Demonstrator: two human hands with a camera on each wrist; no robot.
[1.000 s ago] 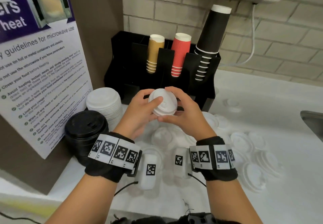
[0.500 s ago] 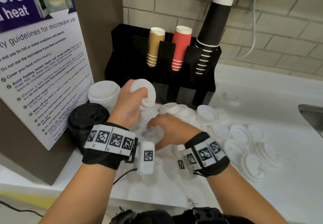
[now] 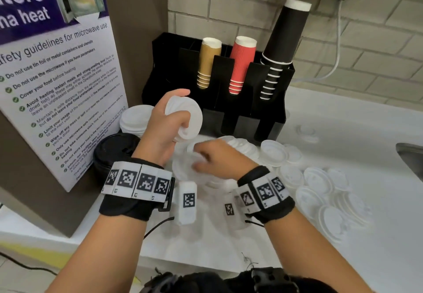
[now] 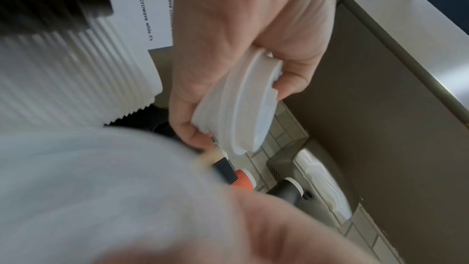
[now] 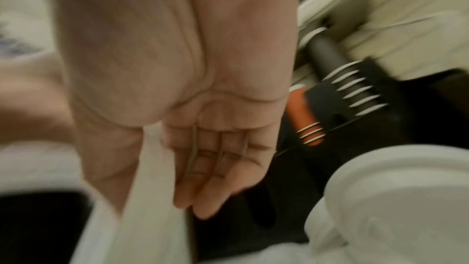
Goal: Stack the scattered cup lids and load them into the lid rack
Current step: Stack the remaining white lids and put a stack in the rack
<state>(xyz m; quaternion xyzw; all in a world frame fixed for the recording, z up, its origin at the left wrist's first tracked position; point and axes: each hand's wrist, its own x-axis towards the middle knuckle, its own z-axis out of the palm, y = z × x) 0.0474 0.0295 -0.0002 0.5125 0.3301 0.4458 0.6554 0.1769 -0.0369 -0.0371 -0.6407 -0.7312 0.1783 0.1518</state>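
Observation:
My left hand [image 3: 180, 114] grips a small stack of white lids [image 3: 186, 118] on edge, raised in front of the black rack [image 3: 274, 109]. The left wrist view shows thumb and fingers curled round that stack [image 4: 238, 107]. My right hand [image 3: 201, 157] is lower, blurred, down among the white lids on the counter. In the right wrist view a white lid [image 5: 152, 168] sits between the thumb and the fingers [image 5: 210, 168]. Several loose white lids [image 3: 318, 178] lie scattered to the right.
A tall stack of white lids [image 3: 135, 118] and a stack of black lids [image 3: 114, 153] stand at the left by the poster board [image 3: 57, 86]. Brown [image 3: 209, 63], red [image 3: 242, 63] and black cups [image 3: 283, 41] fill the rack. A sink edge [image 3: 412, 157] is far right.
My right hand let go of the lid stack and dropped to the lids on the counter. My left hand carried the stack a little left and tilted it on edge.

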